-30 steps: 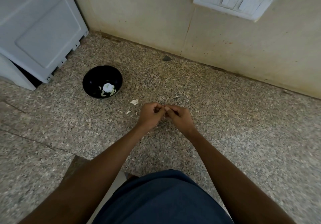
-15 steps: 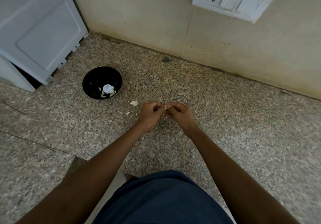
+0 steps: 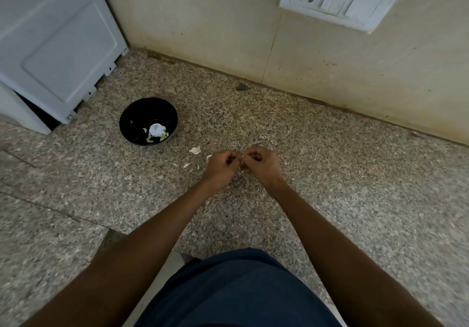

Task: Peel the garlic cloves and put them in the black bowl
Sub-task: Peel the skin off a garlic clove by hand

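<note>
Garlic clove (image 3: 242, 160): only a pale sliver shows, caught between the fingertips of both hands above the speckled stone counter (image 3: 330, 174). It is too small and too covered to tell how much skin is on it.

Left hand (image 3: 222, 165): fingers curled in, tips pinching the clove from its left side. Right hand (image 3: 261, 164): fingers likewise curled, thumb and forefinger pinching the same clove from the right. The knuckles of the two hands nearly meet. Both forearms reach out from the person's body, bare to the lower edge of the view.

Peel scraps (image 3: 195, 150): several white flakes lie on the counter just left of the left hand, between it and the bowl.

Black bowl (image 3: 132, 118): stands upright on the counter, further left and toward the wall, apart from the hands. Inside, near its right wall, sit a white rounded piece and a few pale cloves (image 3: 157, 131).

White appliance (image 3: 55, 47): occupies the far left corner, near the bowl but not touching it.

Tiled wall (image 3: 203, 22): beige, runs behind the counter. A white switch plate (image 3: 338, 0) with one socket and switches is mounted on it, upper right.

Dark blue garment (image 3: 236, 291): the person's clothing, at the bottom centre.
</note>
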